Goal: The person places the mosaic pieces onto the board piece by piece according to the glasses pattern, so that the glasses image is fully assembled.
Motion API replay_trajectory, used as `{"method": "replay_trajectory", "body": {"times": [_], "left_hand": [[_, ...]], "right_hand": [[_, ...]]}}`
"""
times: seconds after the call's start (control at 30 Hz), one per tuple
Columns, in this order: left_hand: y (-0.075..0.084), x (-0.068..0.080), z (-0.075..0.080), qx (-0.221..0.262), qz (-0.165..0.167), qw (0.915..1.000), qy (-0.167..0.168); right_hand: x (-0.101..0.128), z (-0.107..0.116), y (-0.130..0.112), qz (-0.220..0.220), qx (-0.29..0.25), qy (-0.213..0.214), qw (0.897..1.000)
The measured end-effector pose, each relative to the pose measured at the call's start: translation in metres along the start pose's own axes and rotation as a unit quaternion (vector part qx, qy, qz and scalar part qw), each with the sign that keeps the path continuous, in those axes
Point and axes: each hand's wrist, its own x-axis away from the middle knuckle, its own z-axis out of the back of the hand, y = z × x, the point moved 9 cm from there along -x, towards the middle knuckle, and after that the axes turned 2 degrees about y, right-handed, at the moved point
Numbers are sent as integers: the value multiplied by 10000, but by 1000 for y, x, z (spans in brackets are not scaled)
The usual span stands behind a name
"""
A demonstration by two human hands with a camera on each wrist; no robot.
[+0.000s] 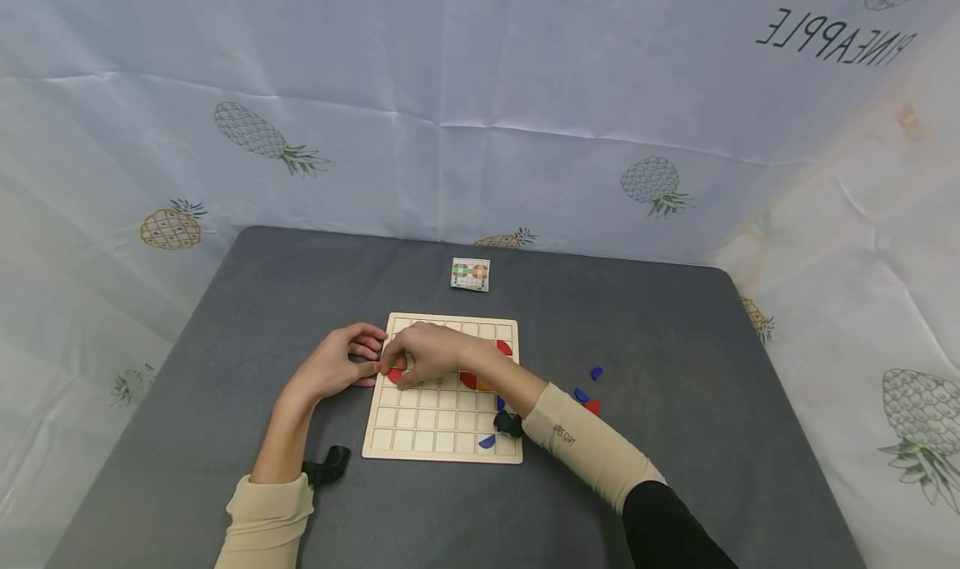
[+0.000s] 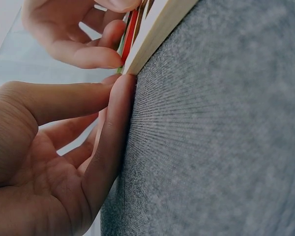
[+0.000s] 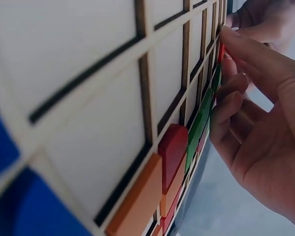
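Note:
A pale wooden grid board (image 1: 442, 452) lies on the grey table. My right hand (image 1: 427, 351) reaches across it to the left edge, where its thumb and finger pinch a red rounded piece (image 1: 395, 376) at a cell. A green piece (image 1: 408, 361) shows partly under that hand. At the board's left edge, my left hand (image 1: 333, 365) touches the rim with thumb and forefinger, its fingers loosely bent. In the right wrist view, green pieces (image 3: 198, 125), a dark red piece (image 3: 173, 147) and an orange piece (image 3: 137, 196) sit in cells.
Behind the board lies a small printed pattern card (image 1: 470, 274). Loose blue pieces (image 1: 581, 395) and a red piece (image 1: 592, 406) lie right of the board. A blue half-round (image 1: 487, 441) rests near the board's front right. A pineapple-print curtain (image 1: 442, 177) hangs behind the table (image 1: 637, 327).

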Motion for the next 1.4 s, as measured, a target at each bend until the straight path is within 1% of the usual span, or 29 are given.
{"method": "replay_trajectory", "body": {"times": [0.1, 0.2, 0.33, 0.47, 0.7, 0.83, 0.97, 1.1, 1.27, 1.4], "left_hand": [[1, -1, -1, 18, -22, 10000, -5], [1, -1, -2, 24, -30, 10000, 10], [2, -1, -2, -11, -28, 10000, 45], [1, -1, -3, -38, -14, 10000, 65], [0, -3, -1, -103, 42, 9999, 89], [-1, -3, -1, -95, 71, 9999, 110], [-2, -3, -1, -66, 71, 9999, 118], [-2, -2, -1, -92, 54, 9999, 119], [-1, -2, -1, -78, 50, 9999, 115], [-2, -2, -2, -48, 72, 9999, 112]], "right_hand": [[4, 2, 0, 25, 5, 25, 10000], [11, 7, 1, -35, -102, 85, 9999], [26, 12, 4, -114, -225, 149, 9996], [46, 19, 7, -124, -384, 271, 9988], [92, 30, 21, -258, -679, 645, 9953], [121, 34, 32, -405, -637, 839, 9936], [152, 36, 43, -663, -632, 1001, 9907], [181, 38, 56, -994, -735, 1140, 9858], [215, 34, 72, -1277, -946, 1157, 9805], [238, 27, 82, -1269, -1205, 1114, 9782]]}}
